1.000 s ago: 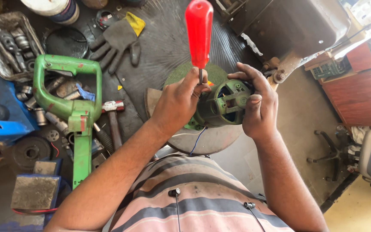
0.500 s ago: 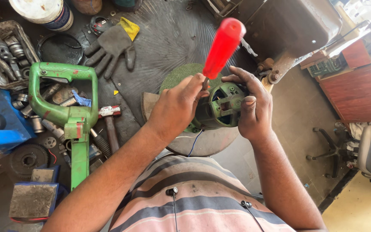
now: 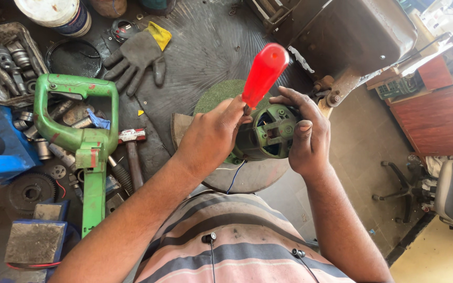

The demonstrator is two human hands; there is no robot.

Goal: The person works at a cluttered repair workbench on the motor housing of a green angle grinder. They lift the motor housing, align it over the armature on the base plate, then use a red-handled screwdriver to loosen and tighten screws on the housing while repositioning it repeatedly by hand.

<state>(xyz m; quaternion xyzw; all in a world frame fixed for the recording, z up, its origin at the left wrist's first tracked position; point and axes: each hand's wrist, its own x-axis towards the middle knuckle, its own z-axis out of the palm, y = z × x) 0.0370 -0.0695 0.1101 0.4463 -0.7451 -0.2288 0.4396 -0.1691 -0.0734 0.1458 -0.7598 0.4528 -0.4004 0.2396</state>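
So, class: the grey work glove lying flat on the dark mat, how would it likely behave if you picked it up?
The glove would probably flop: its fingers lie limp and splayed on the mat. It likely weighs little, being thin and flat. It seems unlikely to roll or slip, since it looks like soft fabric.

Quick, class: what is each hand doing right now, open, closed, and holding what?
Left hand: closed on the red-handled screwdriver.
Right hand: closed around the green motor housing, steadying it.
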